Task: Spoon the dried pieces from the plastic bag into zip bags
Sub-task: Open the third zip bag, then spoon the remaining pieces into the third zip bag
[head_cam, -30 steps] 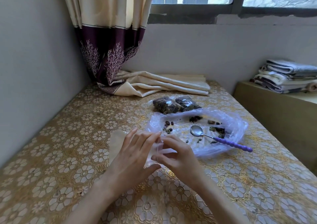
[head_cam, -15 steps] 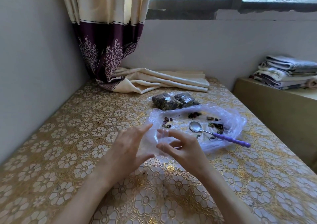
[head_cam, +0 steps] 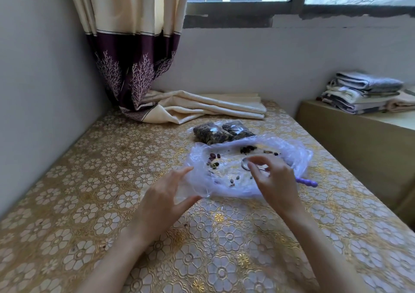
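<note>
A clear plastic bag [head_cam: 298, 155] lies spread open on the table with a few dried pieces [head_cam: 214, 160] scattered inside. A spoon [head_cam: 245, 165] with a purple handle [head_cam: 308, 181] lies in it. My right hand [head_cam: 275, 180] hovers over the spoon's neck, fingers loosely curled and holding nothing. My left hand [head_cam: 165, 195] is at the bag's near left edge and pinches an empty clear zip bag [head_cam: 194, 186] between thumb and fingers. Two filled zip bags [head_cam: 213, 133] lie just behind the plastic bag.
The table has a gold floral cover [head_cam: 89, 180] and stands against a wall on the left. A curtain [head_cam: 134, 68] and folded cream cloth [head_cam: 202, 108] lie at the back. A low cabinet [head_cam: 359, 149] with stacked towels [head_cam: 363, 93] stands to the right.
My right hand let go of the zip bag and moved forward over the spoon. My left hand keeps the zip bag and shifted forward to the plastic bag's edge.
</note>
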A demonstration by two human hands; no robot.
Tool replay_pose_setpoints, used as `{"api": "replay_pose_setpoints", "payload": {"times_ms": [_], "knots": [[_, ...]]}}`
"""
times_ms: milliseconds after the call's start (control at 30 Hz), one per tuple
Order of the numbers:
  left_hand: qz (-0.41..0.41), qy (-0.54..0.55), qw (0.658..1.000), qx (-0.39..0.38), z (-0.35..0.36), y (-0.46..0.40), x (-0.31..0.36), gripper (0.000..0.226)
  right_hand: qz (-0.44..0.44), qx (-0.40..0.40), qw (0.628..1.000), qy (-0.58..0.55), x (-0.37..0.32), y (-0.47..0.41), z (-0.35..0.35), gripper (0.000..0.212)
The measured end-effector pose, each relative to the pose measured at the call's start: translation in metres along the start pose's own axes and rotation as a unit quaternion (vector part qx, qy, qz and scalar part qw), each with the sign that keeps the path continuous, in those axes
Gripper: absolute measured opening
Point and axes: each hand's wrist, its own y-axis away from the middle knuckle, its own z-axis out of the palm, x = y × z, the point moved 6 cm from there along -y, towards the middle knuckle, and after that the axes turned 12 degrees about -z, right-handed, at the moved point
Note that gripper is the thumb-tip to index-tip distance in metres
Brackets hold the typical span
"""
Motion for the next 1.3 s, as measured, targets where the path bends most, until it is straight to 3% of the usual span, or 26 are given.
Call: {"api": "replay_pose_setpoints", "payload": {"times_ms": [133,267,433,533,667,733,867,1067,1300], "knots": [[-0.025,0.032,0.999,0.004,0.003,-0.001,-0.006,0.064,0.078,-0.055,0.977,0.191,0.052,0.011,-0.042,0.024],[-0.044,0.055,0.998,0.003,0.01,-0.002,-0.01,0.067,0.163,-0.127,0.953,0.22,0.085,0.026,-0.059,0.044],[-0.068,0.118,0.99,-0.03,0.022,-0.005,-0.008,0.073,0.207,-0.125,0.967,0.08,0.092,0.035,-0.056,0.033],[-0.077,0.15,0.985,-0.027,0.022,-0.01,-0.002,0.072,0.242,-0.056,0.968,-0.019,0.096,0.038,-0.056,0.017],[-0.067,0.21,0.975,0.007,0.021,-0.024,0.018,0.048,0.31,0.041,0.915,-0.256,0.096,0.036,-0.048,0.014],[-0.065,0.246,0.966,0.032,0.024,-0.031,0.028,0.038,0.305,0.059,0.908,-0.281,0.091,0.029,-0.044,0.01],[-0.106,0.274,0.955,0.042,0.042,-0.03,0.029,0.043,0.235,0.103,0.934,-0.249,0.079,0.022,-0.043,0.022],[-0.129,0.241,0.962,0.014,0.055,-0.027,0.02,0.057,0.224,0.129,0.911,-0.322,0.07,0.043,-0.05,0.041],[-0.08,0.155,0.984,-0.042,0.061,-0.02,0.035,0.062,0.189,0.167,0.938,-0.236,0.058,0.061,-0.073,0.025]]}}
